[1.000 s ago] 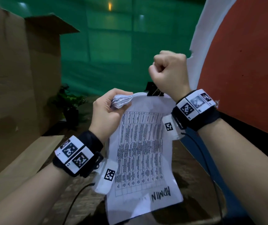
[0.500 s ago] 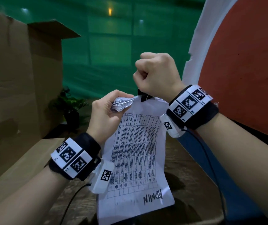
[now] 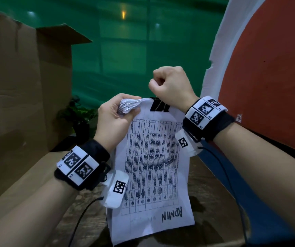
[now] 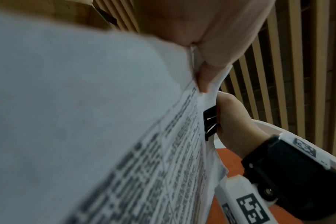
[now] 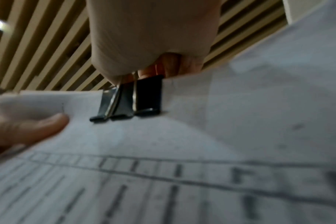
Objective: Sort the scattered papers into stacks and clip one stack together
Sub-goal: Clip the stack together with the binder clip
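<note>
I hold a stack of papers [image 3: 152,166] upright in front of me; its top sheet has a printed table and "ADMIN" handwritten at the bottom. My left hand [image 3: 123,111] pinches the crumpled top left corner, its thumb [image 5: 29,130] lying on the front sheet. A black binder clip [image 3: 159,106] sits over the middle of the stack's top edge. My right hand [image 3: 162,84] is curled in a fist just above it, fingers closed on the clip's wire handles. The right wrist view shows the binder clip [image 5: 132,98] biting the paper [image 5: 220,121]. The clip [image 4: 210,122] also shows in the left wrist view.
Tall cardboard boxes [image 3: 18,86] stand at the left, with a small potted plant [image 3: 79,114] behind them. A green wall [image 3: 134,50] closes the back. An orange panel with a white edge [image 3: 268,68] rises at the right. A wooden surface [image 3: 209,184] lies below the papers.
My right hand has come down and to the left with the binder clip, which now sits on the stack's top edge. The left hand keeps its hold on the corner.
</note>
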